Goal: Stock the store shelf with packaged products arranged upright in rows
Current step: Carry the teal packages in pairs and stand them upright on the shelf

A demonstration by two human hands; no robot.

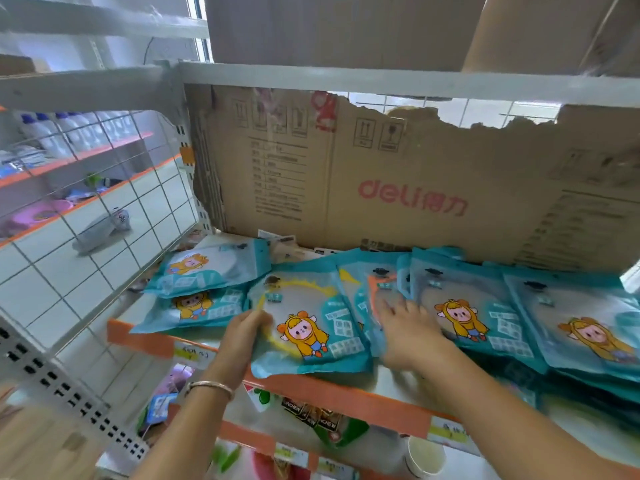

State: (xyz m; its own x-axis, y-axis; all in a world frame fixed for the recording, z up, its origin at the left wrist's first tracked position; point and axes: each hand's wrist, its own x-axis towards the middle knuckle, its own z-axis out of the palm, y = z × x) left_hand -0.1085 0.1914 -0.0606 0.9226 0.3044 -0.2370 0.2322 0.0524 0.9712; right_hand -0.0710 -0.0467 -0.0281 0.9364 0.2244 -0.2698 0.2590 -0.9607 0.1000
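From the head camera, the left hand (247,329) grips a teal packet (311,327) by its left edge. Its fingers are curled round that edge and pressed close together, and the thumb is out of sight. The packet lies flat, not upright, on the shelf (311,388), and its lower edge reaches out over the orange front lip just below the fingers. A yellow ring shows through its clear window, and a cartoon figure in a yellow hood is printed to the right of the fingertips. A thin bracelet (211,386) circles the left wrist. The right hand (405,329) rests palm down just beside the packet's right edge, fingers straight and spread. It is blurred, so it seems to lie on the overlapping packets (460,306) there, though which one it touches cannot be told. Those fan away to the right of its fingers, all lying flat. Further left, beyond the left hand's fingers, two more packets (204,271) are stacked one on the other. Behind all the fingertips a torn cardboard sheet (415,161) with red lettering stands against the back of the shelf. Left of the left hand a white wire grid (100,199) closes the side. Below the right forearm stands a paper cup (424,457).
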